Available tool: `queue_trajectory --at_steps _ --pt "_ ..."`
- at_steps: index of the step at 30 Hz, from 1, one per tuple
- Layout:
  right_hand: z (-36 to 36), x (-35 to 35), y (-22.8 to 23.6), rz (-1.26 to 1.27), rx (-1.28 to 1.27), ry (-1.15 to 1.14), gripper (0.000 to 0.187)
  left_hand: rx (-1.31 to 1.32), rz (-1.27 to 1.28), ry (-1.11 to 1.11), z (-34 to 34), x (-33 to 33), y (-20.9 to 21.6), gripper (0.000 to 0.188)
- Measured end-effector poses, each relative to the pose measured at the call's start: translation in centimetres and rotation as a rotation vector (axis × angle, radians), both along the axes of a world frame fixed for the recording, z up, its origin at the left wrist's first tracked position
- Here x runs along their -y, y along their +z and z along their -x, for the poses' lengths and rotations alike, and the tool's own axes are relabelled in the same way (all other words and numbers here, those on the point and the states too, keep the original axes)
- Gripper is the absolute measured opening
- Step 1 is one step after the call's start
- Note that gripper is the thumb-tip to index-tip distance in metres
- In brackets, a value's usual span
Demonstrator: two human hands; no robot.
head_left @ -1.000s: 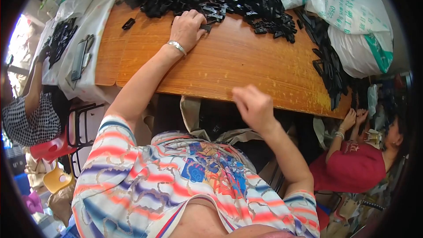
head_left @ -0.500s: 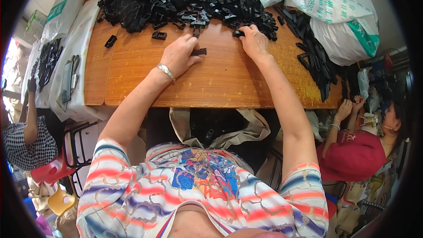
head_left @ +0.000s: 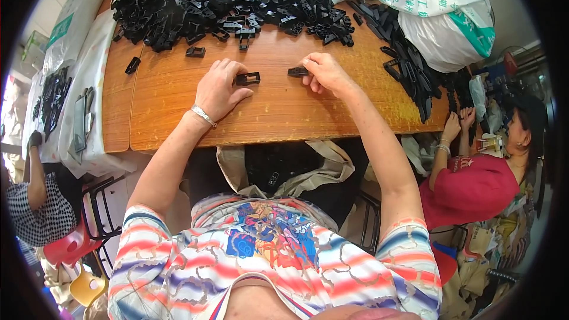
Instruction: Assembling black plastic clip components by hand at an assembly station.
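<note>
Above the wooden table [head_left: 178,112], my left hand [head_left: 218,92] grips a black plastic frame piece [head_left: 249,78] whose open slot points right. Across a short gap, my right hand [head_left: 325,74] pinches a smaller dark plastic piece [head_left: 297,72] between thumb and fingers. Its exact shape is partly covered by the fingertips. Beyond both hands spreads a large heap of black plastic parts [head_left: 195,9]. A few loose parts lie in front of the heap, among them one black piece [head_left: 195,52] and another [head_left: 133,65] farther left.
Long black strips [head_left: 409,74] lie along the table's right side, beside a stuffed white plastic sack [head_left: 441,35]. An open cloth bag [head_left: 326,172] with black parts hangs below the table's front edge. Co-workers sit at right [head_left: 474,186] and at left [head_left: 41,207].
My right hand has come back from the heap's edge with the dark piece, toward my left. The piece in my left hand now shows its slotted side. The view has shifted slightly.
</note>
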State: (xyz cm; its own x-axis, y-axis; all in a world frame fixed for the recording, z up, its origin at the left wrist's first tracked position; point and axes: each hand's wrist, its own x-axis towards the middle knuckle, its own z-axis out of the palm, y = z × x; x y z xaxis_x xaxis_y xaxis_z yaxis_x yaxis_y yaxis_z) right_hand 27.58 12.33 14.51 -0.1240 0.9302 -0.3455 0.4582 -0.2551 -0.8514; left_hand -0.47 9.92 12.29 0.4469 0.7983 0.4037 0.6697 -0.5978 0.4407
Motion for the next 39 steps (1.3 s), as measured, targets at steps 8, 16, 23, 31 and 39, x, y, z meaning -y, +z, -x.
queue_trajectory --at_steps 8,16,23,31,39 --pt "0.5 2.3 -0.1 -0.586 0.729 0.154 0.022 0.008 0.023 0.091 0.6 0.2 -0.9 0.034" --pt "0.9 3.3 -0.3 -0.723 0.608 0.260 0.021 0.049 0.005 0.060 0.4 -0.3 -1.3 0.025" --pt "7.7 3.0 -1.2 -0.912 0.292 0.252 0.022 0.043 0.021 0.085 0.5 -0.5 -1.7 0.025" --pt "9.3 1.9 -1.5 -0.906 0.383 0.378 0.022 0.046 0.135 0.104 0.7 -0.8 -1.4 0.026" --pt "9.3 3.5 -4.3 -1.240 0.697 0.397 0.036 0.058 0.119 0.128 0.7 -0.6 -1.5 0.025"
